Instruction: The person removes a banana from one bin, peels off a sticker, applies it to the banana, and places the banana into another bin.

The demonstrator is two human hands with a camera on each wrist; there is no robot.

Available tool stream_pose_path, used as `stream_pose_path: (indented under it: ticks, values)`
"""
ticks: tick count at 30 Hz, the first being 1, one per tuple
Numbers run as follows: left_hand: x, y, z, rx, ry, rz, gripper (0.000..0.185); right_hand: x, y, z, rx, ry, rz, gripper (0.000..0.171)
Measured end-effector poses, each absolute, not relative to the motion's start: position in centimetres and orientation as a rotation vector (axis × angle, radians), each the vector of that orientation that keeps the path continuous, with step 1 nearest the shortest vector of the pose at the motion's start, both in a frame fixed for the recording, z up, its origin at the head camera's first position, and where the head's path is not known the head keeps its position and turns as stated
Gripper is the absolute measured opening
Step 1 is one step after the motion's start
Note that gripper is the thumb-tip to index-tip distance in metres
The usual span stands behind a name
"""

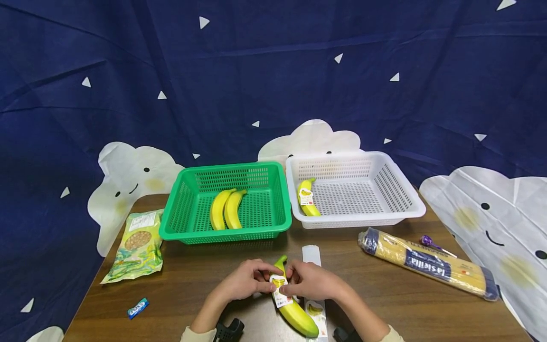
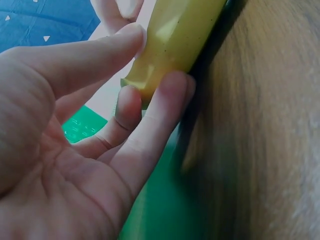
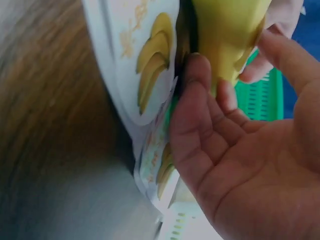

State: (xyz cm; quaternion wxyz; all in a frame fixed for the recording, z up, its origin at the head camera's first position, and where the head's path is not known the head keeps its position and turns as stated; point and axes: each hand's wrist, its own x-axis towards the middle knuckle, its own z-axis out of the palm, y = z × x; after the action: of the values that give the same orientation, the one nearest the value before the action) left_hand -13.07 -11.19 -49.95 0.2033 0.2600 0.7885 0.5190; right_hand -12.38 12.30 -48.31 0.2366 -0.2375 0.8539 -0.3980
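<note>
A yellow banana with a green stem lies on the table between both hands, its stem pointing away. On its upper side sits a white label with a banana picture. My left hand grips the banana from the left, thumb on the label's edge and fingers against the peel. From the right, my right hand holds it too, its thumb over the label and curled fingers along the side. Beside the banana, partly under it and the right hand, runs a strip of banana labels.
Behind stand a green basket with two bananas and a white basket with one labelled banana. A food bag and a small blue packet lie left; a pasta pack and purple lollipop right.
</note>
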Motion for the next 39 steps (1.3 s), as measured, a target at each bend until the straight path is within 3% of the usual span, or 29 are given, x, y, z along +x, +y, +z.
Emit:
stream_pose_path:
  ticks: [7,14,23,29,39]
  values:
    - [-13.2,-11.1,-50.0,0.728,2.223,1.424,0.036,-11.7,11.7,-47.9,-0.593,2.385,-1.032,0.061]
    - [-12.9,-11.5,-49.1,0.672,2.276,1.419,0.048,-11.5,11.3,-47.8,-0.547,2.364,-1.058,0.055]
    - [-12.6,-12.6,-46.0,0.667,2.53,1.556,0.025,-11.2,11.5,-48.0,-0.487,2.34,-1.144,0.062]
    - [-13.5,-14.7,-45.0,0.455,2.785,1.877,0.01,-11.0,12.0,-48.0,-0.495,2.318,-1.195,0.053]
    - [-14.5,-18.0,-45.8,0.028,3.418,1.987,0.006,-10.7,12.4,-47.8,-0.53,2.379,-1.148,0.034]
